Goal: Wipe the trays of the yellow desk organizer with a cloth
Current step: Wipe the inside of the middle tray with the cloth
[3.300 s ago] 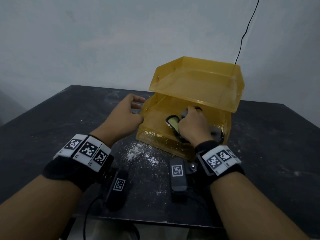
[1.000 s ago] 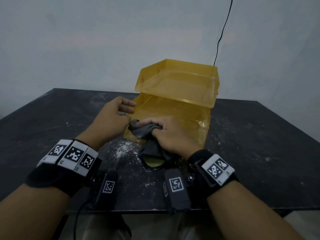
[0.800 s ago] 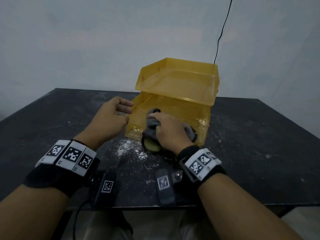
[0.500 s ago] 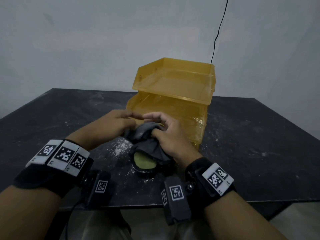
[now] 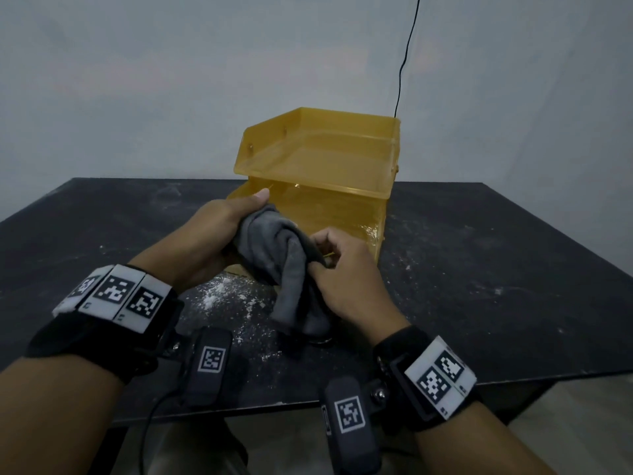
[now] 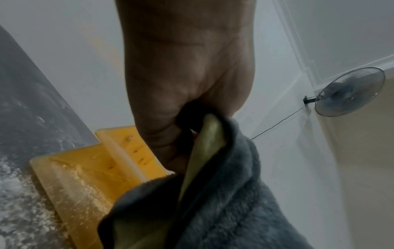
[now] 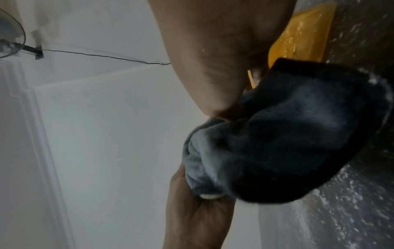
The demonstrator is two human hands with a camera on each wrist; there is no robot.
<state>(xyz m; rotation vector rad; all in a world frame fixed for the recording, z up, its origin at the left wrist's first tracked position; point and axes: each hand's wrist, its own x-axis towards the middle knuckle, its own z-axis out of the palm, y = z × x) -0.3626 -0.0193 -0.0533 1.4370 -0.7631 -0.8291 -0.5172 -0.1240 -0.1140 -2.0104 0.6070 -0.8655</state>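
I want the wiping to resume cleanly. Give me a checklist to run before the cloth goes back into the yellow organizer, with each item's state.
1. Grey fleecy cloth gripped by both hands, left hand and right hand: ok.
2. Cloth clear of the trays, held in front of them: ok.
3. Translucent yellow plastic desk organizer upright on the black table: ok.
4. Lower tray free of powder: not ok, specks at its front corner.
5. Clean cloth face turned outward: cannot tell.
6. White powder off the table: not ok.
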